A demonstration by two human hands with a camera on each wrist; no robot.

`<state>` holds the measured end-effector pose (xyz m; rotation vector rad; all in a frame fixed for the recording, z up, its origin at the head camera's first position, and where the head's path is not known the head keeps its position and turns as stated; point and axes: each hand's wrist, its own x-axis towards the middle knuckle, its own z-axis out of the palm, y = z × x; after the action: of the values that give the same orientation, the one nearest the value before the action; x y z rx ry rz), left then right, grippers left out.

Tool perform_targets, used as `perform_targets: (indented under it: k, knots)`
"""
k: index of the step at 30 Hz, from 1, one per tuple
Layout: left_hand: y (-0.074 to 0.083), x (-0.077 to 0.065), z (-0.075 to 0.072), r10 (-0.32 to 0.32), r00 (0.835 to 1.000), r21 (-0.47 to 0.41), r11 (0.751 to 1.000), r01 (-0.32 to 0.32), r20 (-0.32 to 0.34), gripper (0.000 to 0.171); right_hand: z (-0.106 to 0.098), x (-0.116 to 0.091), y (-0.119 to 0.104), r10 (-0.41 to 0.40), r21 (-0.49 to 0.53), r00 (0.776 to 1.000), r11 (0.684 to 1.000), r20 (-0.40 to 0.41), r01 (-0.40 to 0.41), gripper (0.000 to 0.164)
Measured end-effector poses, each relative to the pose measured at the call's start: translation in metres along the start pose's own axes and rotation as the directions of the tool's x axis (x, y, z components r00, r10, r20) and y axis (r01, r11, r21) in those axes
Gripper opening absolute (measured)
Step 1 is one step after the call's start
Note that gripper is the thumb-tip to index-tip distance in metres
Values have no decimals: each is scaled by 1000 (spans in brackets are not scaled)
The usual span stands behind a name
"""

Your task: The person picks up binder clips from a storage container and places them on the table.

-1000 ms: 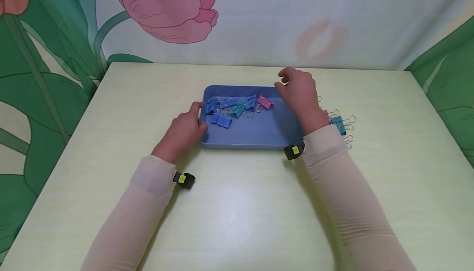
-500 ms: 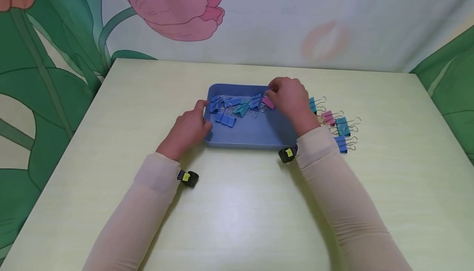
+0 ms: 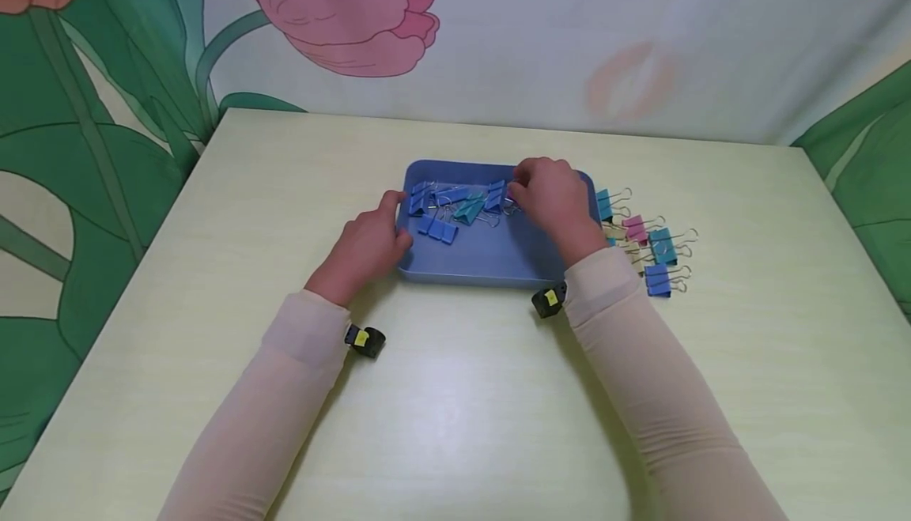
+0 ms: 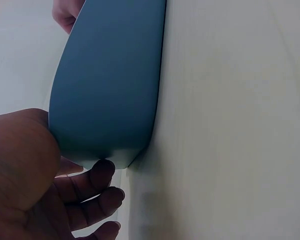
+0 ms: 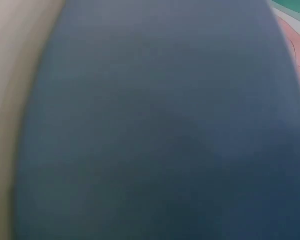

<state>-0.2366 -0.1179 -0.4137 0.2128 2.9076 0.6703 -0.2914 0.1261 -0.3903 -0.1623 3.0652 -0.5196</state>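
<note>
Currently, the left hand (image 3: pixel 360 250) grips the smooth, round-cornered blue tray (image 3: pixel 491 258) at its left end; the right hand (image 3: pixel 554 197) curls over a pink clip (image 3: pixel 508 195) inside, its hold unclear. Wire-handled blue clips (image 3: pixel 437 229) lie further left, more clips (image 3: pixel 663 246) on the pale counter (image 3: pixel 463 394), right.

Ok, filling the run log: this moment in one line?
left hand: touching blue tray | right hand: over tray, grip hidden | binder clips: inside tray | other clips: on table, right of tray

Right hand (image 3: pixel 558 203) lower, over tray (image 3: pixel 484 262)
</note>
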Motion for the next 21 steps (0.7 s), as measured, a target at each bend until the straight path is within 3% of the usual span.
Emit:
perform_targets:
  k: [8, 13, 21]
  knots:
    - [0, 1, 0, -17, 1000, -10, 1000, 17, 1, 55, 3, 1, -2, -43, 7, 997, 999, -61, 43, 27]
    - [-1, 0, 0, 5, 1000, -6, 1000, -5, -7, 54, 5, 3, -4, -41, 86, 993, 995, -111, 51, 23]
    - [-1, 0, 0, 9, 1000, -10, 1000, -9, -6, 54, 9, 6, -6, -2, 231, 999, 973, -52, 14, 26]
